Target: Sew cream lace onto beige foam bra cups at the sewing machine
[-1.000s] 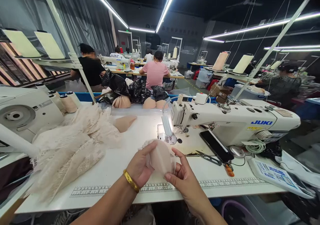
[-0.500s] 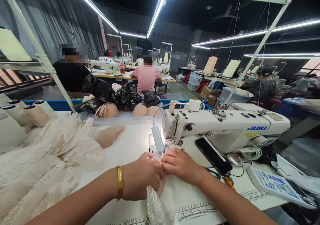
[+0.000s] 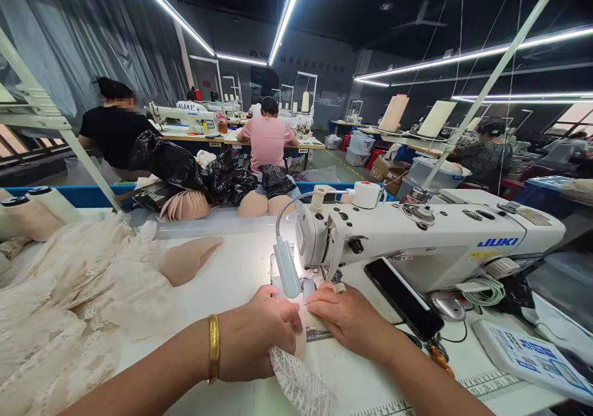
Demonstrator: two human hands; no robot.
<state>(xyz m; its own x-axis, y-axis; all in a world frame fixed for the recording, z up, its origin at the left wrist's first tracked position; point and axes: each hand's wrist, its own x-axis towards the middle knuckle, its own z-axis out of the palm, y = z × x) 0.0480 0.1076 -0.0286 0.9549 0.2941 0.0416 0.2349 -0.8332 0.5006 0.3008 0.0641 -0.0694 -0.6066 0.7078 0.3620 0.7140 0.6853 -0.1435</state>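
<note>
My left hand [image 3: 259, 339], with a gold bangle at the wrist, is closed on a beige moulded bra cup [image 3: 300, 341] in front of the needle. A strip of white lace [image 3: 303, 382] hangs from under its fingers toward me. My right hand [image 3: 354, 320] lies beside the presser foot, fingers stretched and resting at the cup's right edge; its fingertips are partly hidden. Both hands are at the head of a white JUKI sewing machine [image 3: 435, 228]. A small lamp [image 3: 287, 268] on a bent neck hides part of the needle area.
Cream lace [image 3: 78, 299] is heaped on the left, beside another beige cup [image 3: 188, 262]. Stacked cups [image 3: 185, 206] and black plastic bags [image 3: 171, 160] lie at the back. A phone [image 3: 403, 299] and a white-and-blue box [image 3: 532, 357] are on the right. Co-workers sit beyond.
My right hand has moved slightly away from the left, uncovering more of the metal needle plate. The lace below my left hand has swung to the right. The camera view has shifted slightly.
</note>
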